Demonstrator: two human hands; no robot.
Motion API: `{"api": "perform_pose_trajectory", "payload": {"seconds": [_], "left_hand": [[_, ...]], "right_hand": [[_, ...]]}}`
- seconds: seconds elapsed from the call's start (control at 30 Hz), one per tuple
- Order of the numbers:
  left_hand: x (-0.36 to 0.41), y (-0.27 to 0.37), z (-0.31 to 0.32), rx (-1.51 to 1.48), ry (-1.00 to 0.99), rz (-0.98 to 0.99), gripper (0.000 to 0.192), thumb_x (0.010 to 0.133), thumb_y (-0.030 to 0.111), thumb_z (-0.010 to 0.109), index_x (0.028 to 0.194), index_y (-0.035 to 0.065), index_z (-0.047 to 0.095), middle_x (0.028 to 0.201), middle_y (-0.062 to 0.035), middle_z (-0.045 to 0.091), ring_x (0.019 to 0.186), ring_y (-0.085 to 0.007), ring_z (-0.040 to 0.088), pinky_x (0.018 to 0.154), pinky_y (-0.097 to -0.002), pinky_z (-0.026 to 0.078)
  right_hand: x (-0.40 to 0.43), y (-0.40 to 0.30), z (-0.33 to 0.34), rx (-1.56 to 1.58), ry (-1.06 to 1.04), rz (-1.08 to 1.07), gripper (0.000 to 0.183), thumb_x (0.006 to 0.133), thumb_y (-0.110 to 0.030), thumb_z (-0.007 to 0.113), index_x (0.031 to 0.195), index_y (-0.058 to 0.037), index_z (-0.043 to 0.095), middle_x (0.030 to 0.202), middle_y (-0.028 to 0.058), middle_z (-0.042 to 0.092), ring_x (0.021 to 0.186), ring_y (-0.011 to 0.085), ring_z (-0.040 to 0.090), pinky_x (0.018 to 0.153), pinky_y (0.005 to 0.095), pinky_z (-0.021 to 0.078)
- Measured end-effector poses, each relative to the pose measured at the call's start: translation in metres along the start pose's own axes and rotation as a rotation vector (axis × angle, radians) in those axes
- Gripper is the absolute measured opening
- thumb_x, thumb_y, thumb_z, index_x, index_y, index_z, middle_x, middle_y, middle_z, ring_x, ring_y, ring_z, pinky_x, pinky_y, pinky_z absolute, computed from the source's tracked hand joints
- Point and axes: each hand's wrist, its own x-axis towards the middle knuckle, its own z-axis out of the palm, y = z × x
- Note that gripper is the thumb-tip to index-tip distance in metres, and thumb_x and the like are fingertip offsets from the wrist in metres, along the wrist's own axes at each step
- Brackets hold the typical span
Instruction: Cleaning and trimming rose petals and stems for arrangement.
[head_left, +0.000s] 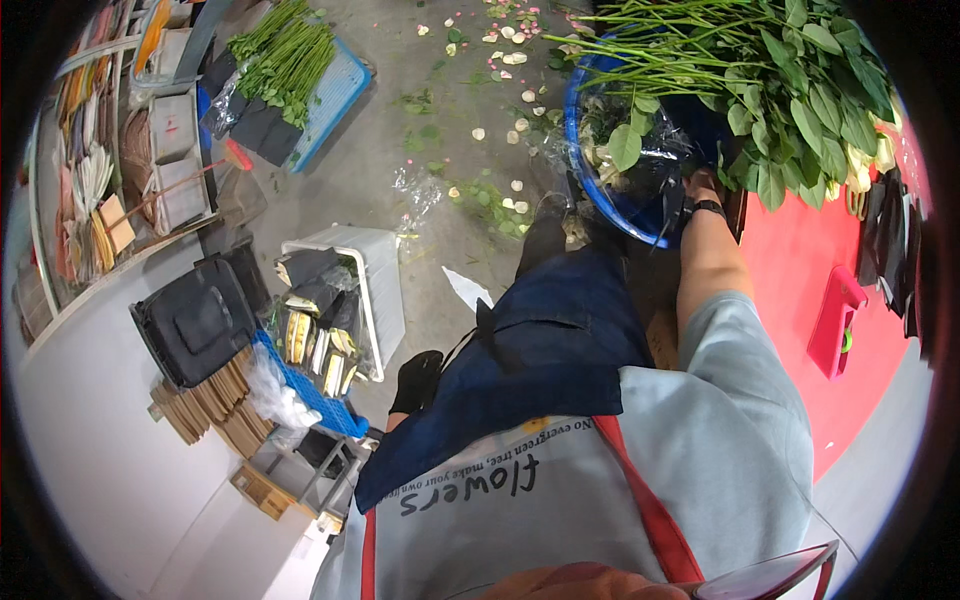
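My right hand (701, 184), bare with a black band at the wrist, reaches into the blue tub (581, 161) at its near right rim. Crumpled dark wrapping film (670, 196) lies against its fingers; whether they grip it is hidden. Other clear and dark film, leaves and petals fill part of the tub. Across the tub's far side and the table lie long-stemmed white roses (859, 165), their green stems (660, 60) pointing left. My left hand (416, 379), in a black glove, hangs low beside the navy apron (540, 337). Its fingers are partly hidden.
A red-topped table (795, 300) on the right bears a pink tape dispenser (836, 322) and black sheets (889, 240). Leftward stand a white crate (386, 300) of wrapped flowers, a blue crate (330, 101) under green stems, and paper racks (176, 150). Petals (514, 58) litter the concrete floor.
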Motion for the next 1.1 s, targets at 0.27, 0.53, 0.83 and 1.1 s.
{"api": "perform_pose_trajectory", "payload": {"seconds": [0.27, 0.53, 0.83, 1.1], "left_hand": [[-0.025, -0.020, 0.018, -0.031, 0.030, -0.092, 0.031, 0.087, 0.030, 0.055, 0.096, 0.0034, 0.068, 0.089, -0.0134, 0.068, 0.080, -0.0239, 0.064, 0.073, -0.0343, 0.049], [-0.024, -0.018, 0.027, -0.059, 0.023, -0.112, 0.030, 0.088, 0.029, 0.055, 0.096, 0.0032, 0.068, 0.090, -0.0135, 0.068, 0.082, -0.0244, 0.064, 0.074, -0.0345, 0.049], [-0.015, -0.019, 0.038, -0.071, 0.032, -0.106, 0.029, 0.088, 0.028, 0.055, 0.097, 0.0030, 0.068, 0.091, -0.0136, 0.068, 0.083, -0.0249, 0.064, 0.075, -0.0347, 0.049], [-0.006, 0.003, 0.034, -0.061, 0.076, -0.057, 0.028, 0.088, 0.027, 0.055, 0.097, 0.0029, 0.068, 0.092, -0.0137, 0.068, 0.085, -0.0253, 0.064, 0.076, -0.0349, 0.049]], "right_hand": [[-0.077, -0.114, -0.078, 0.530, 0.237, 0.314, 0.042, 0.084, -0.021, 0.053, 0.122, -0.0018, 0.050, 0.128, 0.0172, 0.050, 0.100, 0.0321, 0.062, 0.079, 0.0397, 0.0533], [-0.128, -0.195, -0.083, 0.461, 0.091, -0.364, 0.034, 0.080, -0.041, 0.062, 0.101, -0.0136, 0.065, 0.099, 0.0137, 0.065, 0.095, 0.0329, 0.060, 0.083, 0.0395, 0.0478], [-0.085, -0.164, -0.058, 0.418, 0.375, -0.575, 0.031, 0.075, -0.030, 0.065, 0.080, 0.0000, 0.060, 0.083, 0.0174, 0.063, 0.084, 0.0336, 0.061, 0.074, 0.0389, 0.0478], [-0.075, -0.193, -0.007, 0.669, -0.039, -0.415, 0.054, 0.072, -0.042, 0.073, 0.103, 0.0008, 0.063, 0.104, 0.0172, 0.065, 0.098, 0.0318, 0.060, 0.087, 0.0388, 0.0449]]}}
